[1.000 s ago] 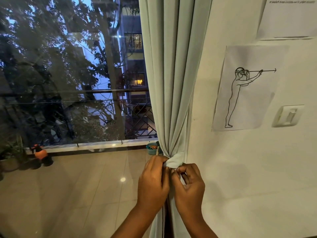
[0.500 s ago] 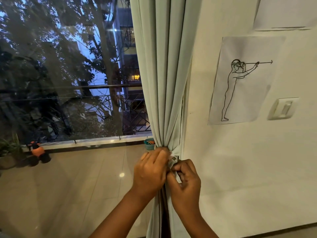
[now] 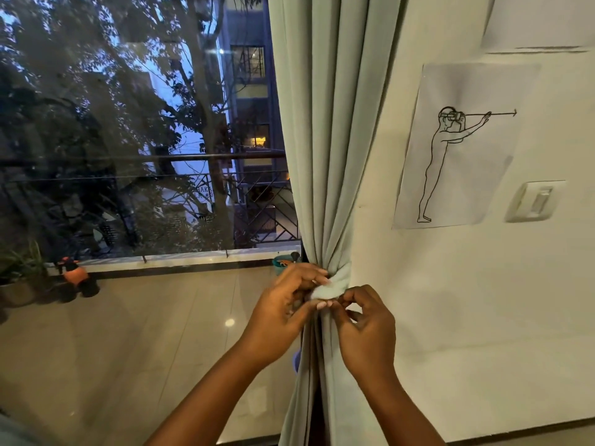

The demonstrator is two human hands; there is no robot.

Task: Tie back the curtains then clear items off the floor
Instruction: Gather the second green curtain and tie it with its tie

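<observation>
Overall level: I read dim, warm indoor light on the wall right of the right hand.
Outdoor source: blue dusk sky through the window glass above the left hand.
Glare: one small lamp reflection on the glass, left of the left hand.
Shadows: soft, on the wall below the right hand.
Focus: hands sharp; I see trees outside murky.
Distortion: wide-angle bending at edges.
</observation>
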